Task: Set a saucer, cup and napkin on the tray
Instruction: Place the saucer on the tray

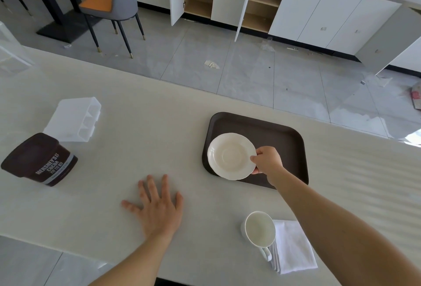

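A dark brown tray [280,133] lies on the pale counter, right of centre. My right hand [267,159] grips the right rim of a cream saucer [230,155], which sits over the tray's left part; whether it touches the tray I cannot tell. A white cup [259,228] stands near the counter's front edge with its handle toward me. Next to it on the right lies a folded white napkin [293,249], partly under my right forearm. My left hand [157,203] rests flat on the counter with its fingers spread, holding nothing.
A brown cocoa tub [38,159] lies at the left, with a clear plastic organiser [75,121] behind it. The counter's far edge runs just past the tray; beyond it are floor, a chair [114,3] and open cabinets.
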`<move>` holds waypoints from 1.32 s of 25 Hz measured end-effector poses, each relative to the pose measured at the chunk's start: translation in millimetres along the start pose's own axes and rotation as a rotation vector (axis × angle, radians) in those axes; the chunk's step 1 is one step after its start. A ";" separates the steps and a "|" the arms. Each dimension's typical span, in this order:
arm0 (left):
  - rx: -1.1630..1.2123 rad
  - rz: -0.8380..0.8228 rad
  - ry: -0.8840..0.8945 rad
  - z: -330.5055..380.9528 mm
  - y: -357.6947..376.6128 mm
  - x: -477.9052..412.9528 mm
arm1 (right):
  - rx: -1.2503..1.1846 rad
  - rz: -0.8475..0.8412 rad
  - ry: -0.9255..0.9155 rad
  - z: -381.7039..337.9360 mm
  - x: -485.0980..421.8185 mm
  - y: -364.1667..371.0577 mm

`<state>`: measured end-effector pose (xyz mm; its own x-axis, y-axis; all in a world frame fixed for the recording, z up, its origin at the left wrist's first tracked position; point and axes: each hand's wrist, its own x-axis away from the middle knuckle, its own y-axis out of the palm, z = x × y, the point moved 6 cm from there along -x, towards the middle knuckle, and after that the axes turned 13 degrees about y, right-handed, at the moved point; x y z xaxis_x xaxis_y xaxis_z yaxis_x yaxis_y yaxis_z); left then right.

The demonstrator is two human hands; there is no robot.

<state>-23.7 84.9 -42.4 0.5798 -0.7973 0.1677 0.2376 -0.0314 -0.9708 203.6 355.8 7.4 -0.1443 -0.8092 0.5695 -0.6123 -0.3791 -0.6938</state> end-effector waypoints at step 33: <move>0.007 -0.006 0.000 1.3 0.0 -0.9 | -0.132 -0.048 -0.179 87.4 87.7 -40.9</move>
<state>-23.3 86.4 -42.4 0.5784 -0.7971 0.1736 0.2467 -0.0319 -0.9686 283.9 261.1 47.2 0.0202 -0.8630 0.5047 -0.7134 -0.3661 -0.5975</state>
